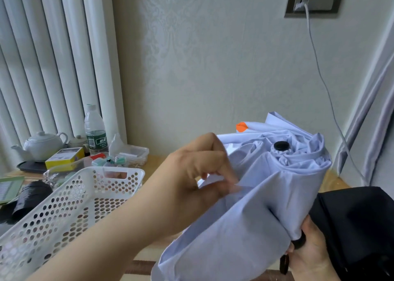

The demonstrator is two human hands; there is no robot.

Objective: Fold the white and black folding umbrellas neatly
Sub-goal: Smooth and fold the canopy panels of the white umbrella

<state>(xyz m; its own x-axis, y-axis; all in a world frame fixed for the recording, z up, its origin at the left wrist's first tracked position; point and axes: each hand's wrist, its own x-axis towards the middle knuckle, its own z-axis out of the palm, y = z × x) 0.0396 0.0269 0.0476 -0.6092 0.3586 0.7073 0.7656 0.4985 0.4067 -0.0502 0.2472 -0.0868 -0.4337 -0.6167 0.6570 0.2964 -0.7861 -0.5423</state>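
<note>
The white umbrella [262, 206] is collapsed, its pale fabric loosely gathered, with the black tip cap [281, 146] pointing up and away from me. My right hand [313, 253] grips its black handle at the lower right. My left hand [198, 174] pinches a fold of the white fabric on the umbrella's left side. An orange tab [242, 127] shows at the fabric's far edge. The black umbrella [358, 227] lies at the right, behind my right hand.
A white perforated basket [70, 199] stands at the left on the wooden table [155, 163]. Behind it are a white teapot [41, 145], a water bottle [94, 129], a yellow box [64, 158] and a clear container [134, 155]. A charging cable [326, 93] hangs from the wall socket.
</note>
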